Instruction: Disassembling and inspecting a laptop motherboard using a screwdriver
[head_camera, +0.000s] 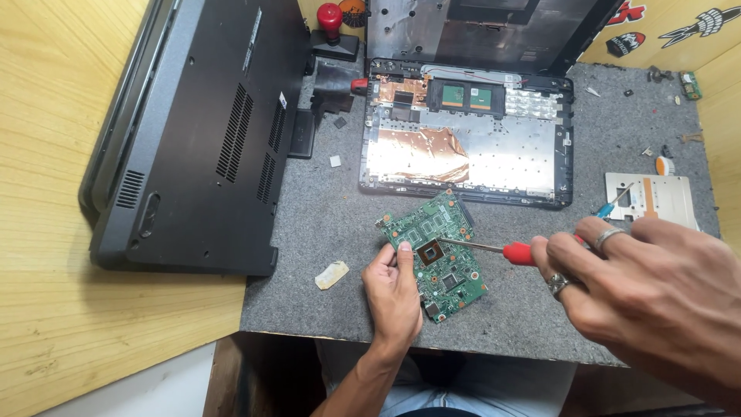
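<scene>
Green circuit board (438, 251), tilted and bearing a copper-brown chip, is lying near the mat's (324, 232) front edge, left hand (394, 297) pinching its left side while right hand (656, 289) is grasping a red-handled screwdriver (494, 249), opened laptop base (467, 131) sitting beyond.

This is a small electronics repair workshop — a laptop-repair corner, by the look of it. The bench (324, 232) is topped with a grey felt-like mat and hemmed in by light wooden panels. An opened laptop chassis (467, 135) lies on it with its metal shielding and copper foil bared, and a black laptop bottom cover (201, 131) leans at the left. A green circuit board (440, 251) sits near the front edge, a red-handled screwdriver (517, 252) over it — with loose screws, small parts and a metal bracket plate (652, 197) scattered about the mat.
</scene>
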